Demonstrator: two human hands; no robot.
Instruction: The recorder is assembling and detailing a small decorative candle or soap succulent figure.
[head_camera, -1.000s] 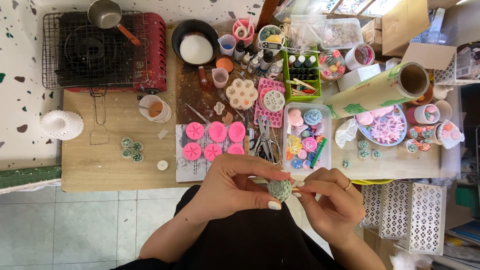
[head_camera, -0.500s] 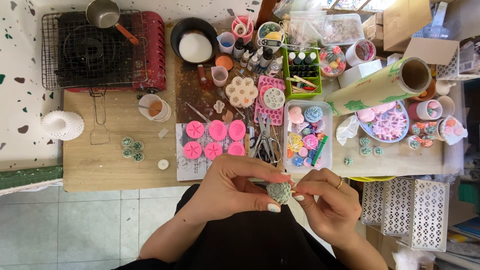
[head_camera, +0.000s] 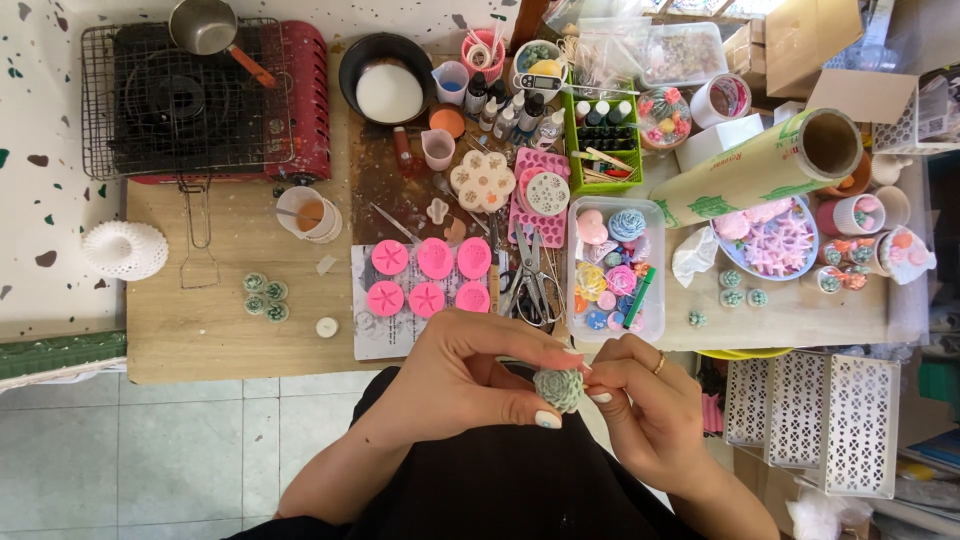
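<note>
Your left hand (head_camera: 455, 385) is closed on a small green rosette-shaped piece (head_camera: 558, 387), thumb under it and fingers curled over the top, just below the near edge of the tabletop (head_camera: 230, 330) and above your dark lap. Your right hand (head_camera: 645, 415) sits right against it, its fingertips (head_camera: 598, 396) pinched on the rosette's right edge, so both hands are together on the same piece.

Just beyond your hands on the tabletop lie six round pink moulds (head_camera: 430, 280) in two rows on a sheet of paper, with a pair of scissors (head_camera: 533, 275) beside them and a clear box of coloured pieces (head_camera: 612, 272) to the right of that. Farther right a blue plate of pink star shapes (head_camera: 770, 240) sits under a big roll of wrap (head_camera: 760, 170). Off to your left are four small green rosettes (head_camera: 264, 297) in a cluster, a white cup (head_camera: 308, 215), and a red camping stove (head_camera: 200, 100) with a metal pot (head_camera: 205, 25) on its grate.
</note>
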